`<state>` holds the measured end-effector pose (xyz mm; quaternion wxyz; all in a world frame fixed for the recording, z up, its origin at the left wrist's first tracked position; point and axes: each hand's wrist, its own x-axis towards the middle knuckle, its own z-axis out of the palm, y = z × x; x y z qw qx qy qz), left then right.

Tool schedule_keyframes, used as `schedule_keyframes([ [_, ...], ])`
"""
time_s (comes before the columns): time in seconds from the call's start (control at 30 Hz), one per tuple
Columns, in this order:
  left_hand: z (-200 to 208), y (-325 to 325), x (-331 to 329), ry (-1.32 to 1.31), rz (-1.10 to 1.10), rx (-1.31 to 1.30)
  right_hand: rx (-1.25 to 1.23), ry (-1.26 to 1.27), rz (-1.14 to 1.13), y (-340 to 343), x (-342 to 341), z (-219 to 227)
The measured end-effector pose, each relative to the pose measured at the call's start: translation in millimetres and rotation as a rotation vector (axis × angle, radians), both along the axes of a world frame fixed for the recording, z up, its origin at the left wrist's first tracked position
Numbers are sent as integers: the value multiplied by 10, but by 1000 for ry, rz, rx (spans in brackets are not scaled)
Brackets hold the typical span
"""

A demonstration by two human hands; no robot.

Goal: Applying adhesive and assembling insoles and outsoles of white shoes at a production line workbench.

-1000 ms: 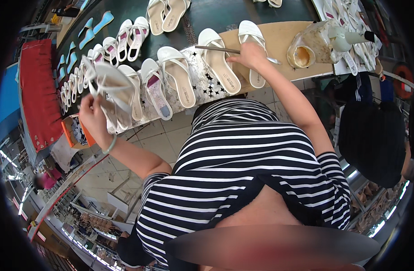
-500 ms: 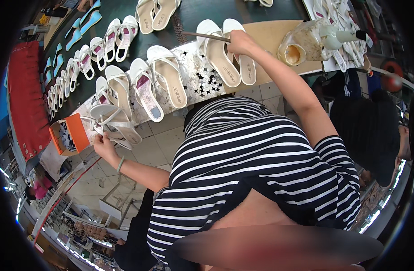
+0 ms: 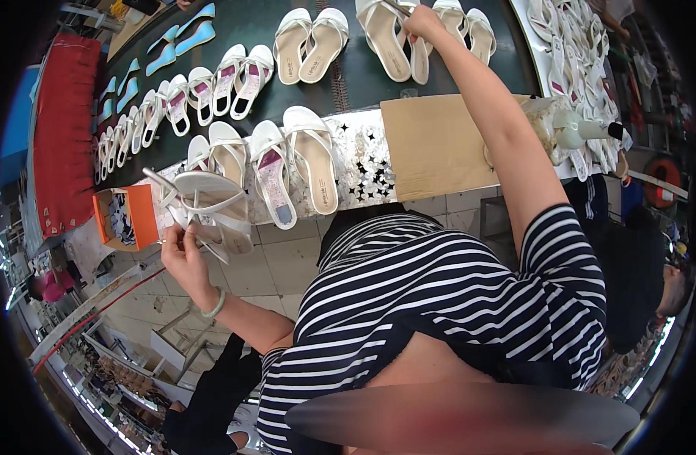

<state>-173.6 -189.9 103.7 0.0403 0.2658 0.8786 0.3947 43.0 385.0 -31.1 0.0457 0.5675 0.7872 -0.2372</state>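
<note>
My right hand (image 3: 422, 24) is closed around the straps of a pair of white sandals (image 3: 387, 47), at the far side of the green work surface (image 3: 458, 76). A thin stick (image 3: 395, 7) pokes out from the same hand; its far end is cut off by the picture's edge. At the left, my left hand (image 3: 184, 254) pinches white strappy sandals (image 3: 210, 199), tilted and overlapping, beside the near edge of the bench. How many it holds I cannot tell. Nearest to them stand a sandal with a bare insole (image 3: 274, 174) and one with a beige insole (image 3: 312, 163).
An orange box (image 3: 141, 218) with dark scraps sits by my left hand. Cardboard (image 3: 431, 144) lies at the bench front, next to a pale bottle (image 3: 575, 130). Rows of sandals (image 3: 200, 95) and blue shoe parts (image 3: 194, 38) cover the back left; more sandals (image 3: 560, 45) fill the right rack.
My right hand has carried the pair of sandals from the cardboard to the far green surface. The left hand has lifted its sandals slightly and tilted them. The view has shifted.
</note>
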Motion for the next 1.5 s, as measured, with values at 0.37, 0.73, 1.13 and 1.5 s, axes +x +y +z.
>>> schedule_keyframes([
  [0.37, 108, 1445, 810, -241, -475, 53, -374, 713, -38, -658, 846, 961],
  [0.73, -908, 3098, 2246, -314, -926, 75, -357, 933, -335, -2271, 3008, 1347],
  [1.13, -1687, 4024, 3143, -261, -930, -426, -266, 966, -538, -2723, 3703, 1261],
  [1.5, -1785, 4269, 1919, 327, -953, 248, -161, 1012, -650, -2982, 3844, 1227],
])
